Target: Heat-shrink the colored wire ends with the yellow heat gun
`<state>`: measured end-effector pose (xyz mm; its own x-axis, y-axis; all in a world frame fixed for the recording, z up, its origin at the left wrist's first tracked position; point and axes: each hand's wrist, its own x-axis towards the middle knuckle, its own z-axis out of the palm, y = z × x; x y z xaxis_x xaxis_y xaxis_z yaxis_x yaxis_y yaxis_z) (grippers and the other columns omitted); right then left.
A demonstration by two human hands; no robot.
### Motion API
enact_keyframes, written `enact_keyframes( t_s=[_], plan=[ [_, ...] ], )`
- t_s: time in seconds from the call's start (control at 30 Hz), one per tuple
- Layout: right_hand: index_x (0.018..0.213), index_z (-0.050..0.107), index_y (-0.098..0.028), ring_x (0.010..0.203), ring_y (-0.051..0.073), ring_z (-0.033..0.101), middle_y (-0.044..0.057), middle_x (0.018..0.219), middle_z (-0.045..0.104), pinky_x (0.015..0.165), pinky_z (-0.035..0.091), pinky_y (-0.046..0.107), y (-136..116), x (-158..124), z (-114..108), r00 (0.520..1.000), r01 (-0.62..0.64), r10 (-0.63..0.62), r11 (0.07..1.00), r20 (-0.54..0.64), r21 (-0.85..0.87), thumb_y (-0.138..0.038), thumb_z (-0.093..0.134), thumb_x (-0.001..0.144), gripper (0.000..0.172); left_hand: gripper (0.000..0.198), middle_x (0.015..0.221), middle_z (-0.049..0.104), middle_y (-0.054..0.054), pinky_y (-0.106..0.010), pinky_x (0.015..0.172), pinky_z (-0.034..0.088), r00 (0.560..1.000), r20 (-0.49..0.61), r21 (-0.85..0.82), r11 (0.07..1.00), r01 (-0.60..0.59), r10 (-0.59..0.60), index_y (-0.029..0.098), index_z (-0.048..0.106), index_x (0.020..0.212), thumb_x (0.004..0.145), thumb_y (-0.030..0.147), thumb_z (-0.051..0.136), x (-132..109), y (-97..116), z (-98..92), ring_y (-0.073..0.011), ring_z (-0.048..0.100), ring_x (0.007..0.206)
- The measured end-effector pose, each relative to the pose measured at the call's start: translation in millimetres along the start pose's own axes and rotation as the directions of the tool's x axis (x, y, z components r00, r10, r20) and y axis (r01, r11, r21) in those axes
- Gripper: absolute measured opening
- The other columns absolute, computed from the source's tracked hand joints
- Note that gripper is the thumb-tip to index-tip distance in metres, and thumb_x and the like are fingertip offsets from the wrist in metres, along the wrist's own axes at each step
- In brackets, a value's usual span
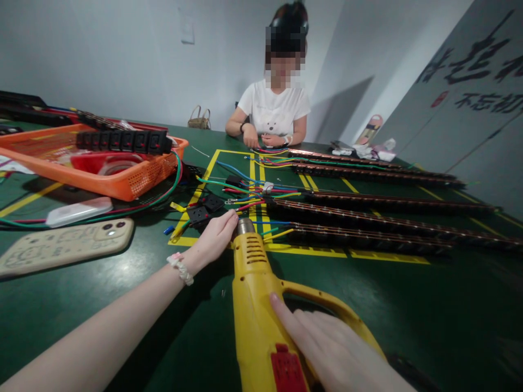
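Observation:
My right hand (330,348) grips the handle of a yellow heat gun (255,294), index finger stretched along its body. The gun's metal nozzle (245,226) points away from me at a bundle of coloured wires (253,198). My left hand (216,234), with a pale band at the wrist, reaches forward beside the nozzle. Its fingers are closed on a wire next to a black socket block (199,214). The wires run from several long dark power strips (388,218) lying across the green table (81,305).
An orange basket (122,182) with a black socket strip (125,141) stands at the left. A phone in a pale case (61,245) and a white object (79,211) lie near my left arm. Another person (273,109) sits opposite, hands on wires.

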<state>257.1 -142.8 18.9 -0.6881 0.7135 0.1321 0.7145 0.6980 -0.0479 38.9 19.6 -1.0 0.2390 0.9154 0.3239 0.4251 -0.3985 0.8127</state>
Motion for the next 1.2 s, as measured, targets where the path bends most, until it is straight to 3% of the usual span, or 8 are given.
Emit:
enact_keyframes(
  t_s=[0.13, 0.33, 0.57, 0.8, 1.0, 1.2],
  plan=[
    [0.144, 0.004, -0.015, 0.081, 0.021, 0.057, 0.009, 0.096, 0.060, 0.075, 0.045, 0.030, 8, -3, -6, 0.999, 0.029, -0.030, 0.999, 0.020, 0.043, -0.025, 0.061, 0.064, 0.100, 0.040, 0.073, 0.049, -0.001, -0.019, 0.063, 0.033, 1.000, 0.016, -0.020, 1.000, 0.016, -0.016, 0.013, 0.044, 0.074, 0.089, 0.045, 0.026, -1, 1, -1.2, -0.0086, 0.042, 0.069],
    [0.144, 0.009, -0.011, 0.080, 0.021, 0.056, 0.010, 0.096, 0.058, 0.075, 0.042, 0.032, 28, -5, -11, 0.996, 0.067, -0.072, 0.993, 0.048, 0.094, -0.039, 0.067, 0.054, 0.110, 0.038, 0.070, 0.049, -0.001, -0.019, 0.060, 0.031, 1.000, 0.023, 0.014, 1.000, 0.013, -0.013, 0.013, 0.043, 0.074, 0.088, 0.045, 0.028, -2, 2, -1.4, -0.0087, 0.041, 0.066],
    [0.143, 0.003, -0.016, 0.078, 0.021, 0.056, 0.007, 0.097, 0.058, 0.073, 0.043, 0.033, 32, -7, -14, 0.998, 0.060, -0.061, 0.995, 0.006, 0.083, -0.036, 0.069, 0.049, 0.117, 0.037, 0.072, 0.052, 0.000, -0.018, 0.059, 0.034, 0.999, 0.044, -0.020, 1.000, 0.015, -0.014, 0.014, 0.044, 0.075, 0.088, 0.045, 0.029, -4, 3, -1.6, -0.0079, 0.045, 0.065],
    [0.143, 0.008, -0.016, 0.081, 0.022, 0.058, 0.009, 0.101, 0.059, 0.076, 0.046, 0.033, 32, -18, -17, 1.000, 0.020, -0.021, 0.998, 0.018, 0.067, -0.034, 0.067, 0.057, 0.106, 0.027, 0.080, 0.060, -0.001, -0.020, 0.065, 0.040, 0.997, 0.083, 0.033, 0.999, 0.008, -0.010, 0.015, 0.045, 0.083, 0.087, 0.040, 0.035, -4, -1, -2.2, -0.0095, 0.054, 0.072],
    [0.142, 0.010, -0.021, 0.083, 0.020, 0.059, 0.005, 0.103, 0.060, 0.079, 0.047, 0.033, 36, -25, -23, 1.000, -0.019, 0.019, 0.998, -0.003, 0.065, -0.030, 0.071, 0.056, 0.106, 0.027, 0.082, 0.062, -0.001, -0.021, 0.065, 0.041, 0.996, 0.087, 0.040, 0.999, 0.031, -0.034, 0.016, 0.045, 0.085, 0.087, 0.042, 0.036, -5, 1, -2.8, -0.0101, 0.055, 0.073],
    [0.142, 0.014, -0.019, 0.084, 0.020, 0.061, 0.006, 0.105, 0.061, 0.076, 0.049, 0.030, 42, -34, -26, 0.999, -0.021, 0.022, 1.000, -0.045, 0.021, -0.031, 0.064, 0.062, 0.095, 0.026, 0.083, 0.062, -0.002, -0.023, 0.071, 0.042, 0.996, 0.086, 0.043, 0.999, 0.011, -0.015, 0.015, 0.045, 0.085, 0.087, 0.039, 0.035, -5, 2, -3.8, -0.0109, 0.056, 0.077]
  ],
)
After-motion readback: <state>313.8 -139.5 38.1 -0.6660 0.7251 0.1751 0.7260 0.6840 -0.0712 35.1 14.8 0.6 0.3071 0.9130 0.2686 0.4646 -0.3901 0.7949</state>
